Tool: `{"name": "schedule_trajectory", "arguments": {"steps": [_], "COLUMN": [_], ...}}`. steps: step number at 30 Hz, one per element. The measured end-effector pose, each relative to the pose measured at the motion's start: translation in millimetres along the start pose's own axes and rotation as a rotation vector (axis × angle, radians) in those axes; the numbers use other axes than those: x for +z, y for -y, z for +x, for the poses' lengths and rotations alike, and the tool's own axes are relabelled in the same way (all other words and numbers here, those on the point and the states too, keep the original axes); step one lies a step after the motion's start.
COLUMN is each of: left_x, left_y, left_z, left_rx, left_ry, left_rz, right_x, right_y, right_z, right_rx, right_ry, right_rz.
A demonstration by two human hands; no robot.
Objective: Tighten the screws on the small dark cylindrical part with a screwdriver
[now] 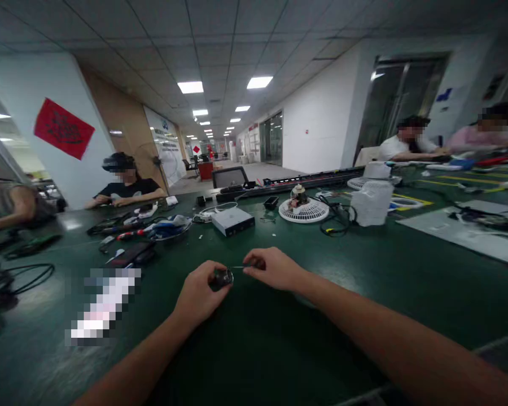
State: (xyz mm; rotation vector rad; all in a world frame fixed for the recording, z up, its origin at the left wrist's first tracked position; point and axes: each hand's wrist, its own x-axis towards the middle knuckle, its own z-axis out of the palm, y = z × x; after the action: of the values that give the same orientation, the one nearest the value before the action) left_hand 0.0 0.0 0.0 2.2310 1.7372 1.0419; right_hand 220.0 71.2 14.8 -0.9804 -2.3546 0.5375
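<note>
From my end of the head view, the step in hand looks like close work on one small part. My left hand [203, 287] is pinched around a small dark part [225, 277], over the near side of the green desk [254, 349]. My right hand [273, 268] stands just to its right, the two hands apart, with thumb and fingers closed on a thin rod [237, 267] that points across at the part. Whether the rod's tip touches the part, I cannot tell; it is too small and dim.

A white box [232, 221] lies beyond my hands, with a small black tray [271, 202] and a white fan cover [303, 210] to its right. As I judge it, the next move calls for a firm left pinch, the rod lined up with the part, and small, light motions from the right fingers.
</note>
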Motion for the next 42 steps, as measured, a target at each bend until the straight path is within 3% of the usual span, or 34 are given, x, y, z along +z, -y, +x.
{"name": "schedule_trajectory", "arguments": {"steps": [4,9,15,19,25,31,34,37,42], "left_x": [0.5,1.2,1.1,0.1,-1.5,-0.8,-0.1,0.3,0.5], "left_y": [2,-3,-5,-3,-3,-5,-5,-3,-2], "left_z": [4,0,-1,-1,-1,-2,-3,-2,-1], "left_rx": [-0.039,0.069,0.082,0.107,0.158,0.164,0.183,0.204,0.18], "left_ry": [-0.013,0.092,0.052,0.076,0.088,0.128,0.131,0.109,0.083], "left_rz": [-0.001,-0.057,-0.035,-0.053,-0.067,-0.071,-0.074,-0.067,-0.022], "right_x": [-5,-3,-3,-4,-4,-4,-2,-3,-6], "right_y": [0,5,8,10,10,9,12,17,21], "right_z": [-3,-5,-7,-8,-6,-7,-7,-7,-8], "right_rx": [-0.056,-0.148,-0.154,-0.179,-0.102,-0.14,-0.13,-0.077,0.044], "right_ry": [0.038,0.09,0.103,0.146,0.099,0.207,0.183,0.113,0.148], "right_rz": [-0.086,-0.116,-0.19,-0.098,-0.115,-0.072,-0.019,-0.114,-0.332]}}
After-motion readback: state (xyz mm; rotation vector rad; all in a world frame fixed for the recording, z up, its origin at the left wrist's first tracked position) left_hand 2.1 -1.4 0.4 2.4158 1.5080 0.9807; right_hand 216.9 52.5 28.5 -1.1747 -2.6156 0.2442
